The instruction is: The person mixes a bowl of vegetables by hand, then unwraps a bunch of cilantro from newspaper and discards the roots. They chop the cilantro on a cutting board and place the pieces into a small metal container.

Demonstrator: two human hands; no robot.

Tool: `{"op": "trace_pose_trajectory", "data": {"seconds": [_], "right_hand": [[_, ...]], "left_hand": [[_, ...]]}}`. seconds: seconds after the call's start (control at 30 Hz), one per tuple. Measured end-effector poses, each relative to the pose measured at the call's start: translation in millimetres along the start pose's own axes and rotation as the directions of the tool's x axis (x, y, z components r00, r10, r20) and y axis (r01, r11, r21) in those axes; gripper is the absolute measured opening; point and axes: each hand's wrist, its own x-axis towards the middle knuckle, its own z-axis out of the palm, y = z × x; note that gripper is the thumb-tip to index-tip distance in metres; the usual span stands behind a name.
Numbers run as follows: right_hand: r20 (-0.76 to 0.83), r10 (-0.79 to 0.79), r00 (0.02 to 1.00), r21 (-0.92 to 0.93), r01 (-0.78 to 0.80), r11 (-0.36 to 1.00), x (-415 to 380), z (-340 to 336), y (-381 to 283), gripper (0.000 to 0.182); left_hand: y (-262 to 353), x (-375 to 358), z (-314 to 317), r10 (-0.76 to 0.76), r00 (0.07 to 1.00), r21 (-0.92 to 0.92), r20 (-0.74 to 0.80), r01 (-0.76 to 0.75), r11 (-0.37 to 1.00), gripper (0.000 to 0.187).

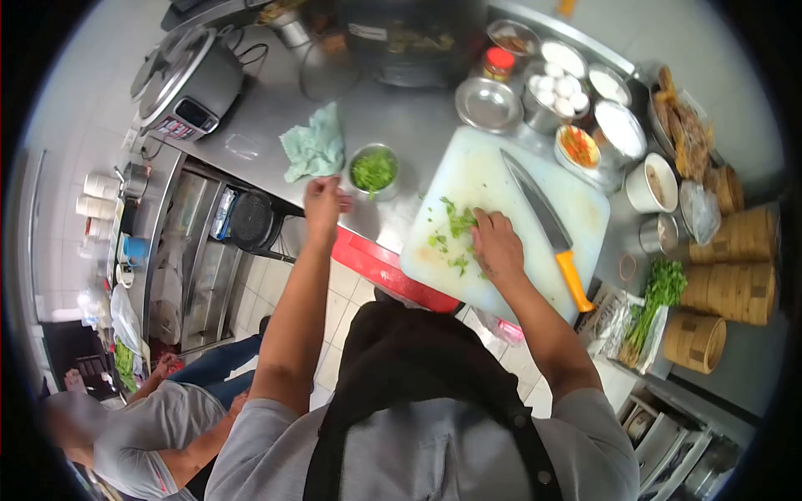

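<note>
My right hand (499,246) is over the white cutting board (426,242), fingers apart, the tips at the edge of some chopped green herbs (458,221). More green bits lie scattered on the board. A large knife with an orange handle (571,280) lies to the right of this hand, its blade pointing away from me. My left hand (324,202) is above the counter edge, fingers loosely bent and slightly apart, with nothing visible in them. Just right of it stands a metal bowl of chopped greens (373,170). A pale green cloth (313,144) lies beyond the left hand.
Behind the board are an empty metal dish (489,105), a red-lidded jar (499,63), a bowl of eggs (558,90) and shredded vegetables (578,146). Leafy herbs (656,305) and bamboo steamers (728,288) stand right. A cooker (188,83) is left; another person (167,426) is lower left.
</note>
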Motion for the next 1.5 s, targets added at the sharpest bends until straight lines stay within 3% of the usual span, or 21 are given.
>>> {"op": "trace_pose_trajectory", "data": {"seconds": [0.1,0.23,0.3,0.33,0.37,0.4,0.43,0.5,0.57,0.7,0.77,0.8,0.87,0.9,0.97,1.03,1.17,1.27,1.33,1.43,1.5], "right_hand": [[0.122,-0.003,0.993,-0.057,0.010,0.998,2,-2,0,0.035],[0.145,0.171,0.975,-0.065,-0.163,0.984,9,10,17,0.034],[-0.339,0.139,0.930,0.296,-0.035,0.955,12,16,43,0.028],[-0.155,0.401,0.903,0.512,-0.274,0.814,13,16,55,0.019],[-0.169,0.407,0.898,0.502,-0.277,0.819,13,5,63,0.019],[0.087,0.555,0.827,0.872,-0.333,0.359,12,-8,64,0.017],[0.377,0.518,0.768,0.926,-0.297,-0.233,14,-18,63,0.015],[0.366,0.592,0.718,0.927,-0.222,-0.304,28,-42,22,0.015],[0.325,0.480,0.815,0.929,-0.180,-0.324,40,-55,2,0.018],[0.014,0.559,0.829,0.984,-0.110,0.138,77,-74,-83,0.018],[-0.339,0.400,0.852,0.784,0.020,0.621,87,-58,-98,0.016],[-0.342,0.403,0.849,0.779,0.016,0.626,83,-57,-100,0.016],[-0.433,0.015,0.901,0.390,0.172,0.905,75,-59,-105,0.017],[-0.427,0.007,0.904,0.390,0.177,0.904,71,-63,-104,0.017],[-0.136,-0.132,0.982,0.366,0.174,0.914,61,-77,-96,0.018],[-0.123,-0.222,0.967,0.298,0.249,0.922,59,-92,-93,0.018],[0.014,-0.136,0.991,0.268,0.127,0.955,62,-116,-79,0.017],[0.034,-0.342,0.939,0.156,0.333,0.930,69,-121,-53,0.015],[-0.068,-0.369,0.927,0.422,0.362,0.831,69,-121,-40,0.015],[0.062,-0.209,0.976,0.560,0.140,0.817,65,-137,-34,0.015],[-0.025,-0.238,0.971,0.627,0.201,0.753,64,-142,-23,0.015]], "left_hand": [[6,2,13,-0.214,0.968,-0.016,0.129,0.218,0.976,0.019],[-2,15,16,-0.238,0.945,-0.010,0.224,0.246,0.969,0.013],[-4,14,20,-0.217,0.939,-0.055,0.267,0.240,0.969,0.011],[0,12,19,-0.191,0.944,-0.050,0.269,0.211,0.976,0.009],[8,9,20,-0.160,0.949,-0.043,0.271,0.178,0.983,0.007],[14,5,22,-0.154,0.951,-0.056,0.268,0.175,0.983,0.007],[20,0,25,-0.146,0.949,-0.059,0.280,0.169,0.984,0.007],[30,-13,32,-0.142,0.909,-0.020,0.392,0.162,0.987,0.009],[36,-26,43,-0.166,0.880,0.005,0.445,0.183,0.983,0.010],[36,-53,70,-0.263,0.805,0.111,0.532,0.242,0.964,0.011],[37,-62,81,-0.274,0.780,0.125,0.563,0.247,0.961,0.012],[38,-66,84,-0.269,0.763,0.124,0.588,0.244,0.962,0.012],[43,-73,87,-0.253,0.753,0.130,0.608,0.219,0.967,0.014],[45,-75,88,-0.253,0.758,0.124,0.602,0.224,0.967,0.014],[48,-77,90,-0.220,0.756,0.095,0.616,0.205,0.974,0.015],[46,-78,92,-0.216,0.773,0.087,0.597,0.206,0.975,0.016],[40,-86,107,-0.195,0.814,0.075,0.547,0.184,0.980,0.017],[35,-99,126,-0.195,0.840,0.039,0.507,0.204,0.978,0.016],[28,-109,139,-0.198,0.857,0.009,0.476,0.221,0.975,0.014],[18,-125,152,-0.215,0.875,-0.066,0.434,0.269,0.961,0.013],[11,-131,152,-0.223,0.883,-0.105,0.414,0.289,0.951,0.014]]}}
